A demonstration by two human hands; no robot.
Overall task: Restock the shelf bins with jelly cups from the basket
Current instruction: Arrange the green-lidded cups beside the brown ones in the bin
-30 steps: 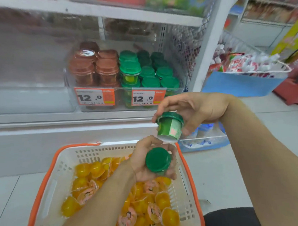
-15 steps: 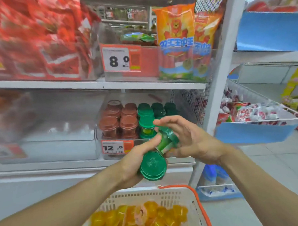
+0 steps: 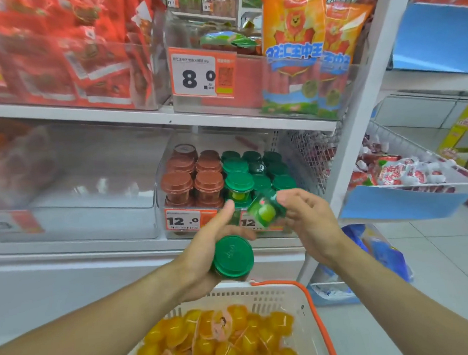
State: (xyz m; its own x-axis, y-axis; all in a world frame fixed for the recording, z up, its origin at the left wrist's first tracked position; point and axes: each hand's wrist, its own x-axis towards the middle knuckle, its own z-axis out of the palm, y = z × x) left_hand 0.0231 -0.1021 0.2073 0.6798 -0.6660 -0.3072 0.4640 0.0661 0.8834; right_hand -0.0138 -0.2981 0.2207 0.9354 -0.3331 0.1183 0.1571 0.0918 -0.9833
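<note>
1. Head view, surroundings: a clear shelf bin [image 3: 162, 220] is seen on the middle shelf, holding brown-lidded cups [image 3: 192, 179] on its left side and green-lidded cups [image 3: 256, 171] on its right, stacked in rows. Two orange price tags [image 3: 183, 219] marked 12 are fixed to the bin's front wall.
2. On the shelf above, red snack packets [image 3: 61, 56] are seen at the left, and orange bags [image 3: 294, 40] stand behind a price tag [image 3: 199, 74] marked 8.
3. A white upright post [image 3: 359, 118] of the shelving stands just right of the bin, and beyond it a blue-fronted wire tray [image 3: 400, 205] of red-and-white wrapped sweets is seen.
4. At the bottom, a white basket with an orange rim [image 3: 313, 308] is seen, filled with yellow jelly cups [image 3: 207, 339].
5. The front of the bin is partly blocked from view by both hands; the right price tag is largely covered.
6. A green-lidded jelly cup [image 3: 232, 256] is gripped in the left hand [image 3: 204, 259], lid turned toward the camera, held above the basket's far rim and below the bin.
7. A second green jelly cup [image 3: 265, 212], tilted, is pinched by the fingertips of the right hand [image 3: 310, 222], directly in front of the bin's green side; whether it touches the bin cannot be told.
</note>
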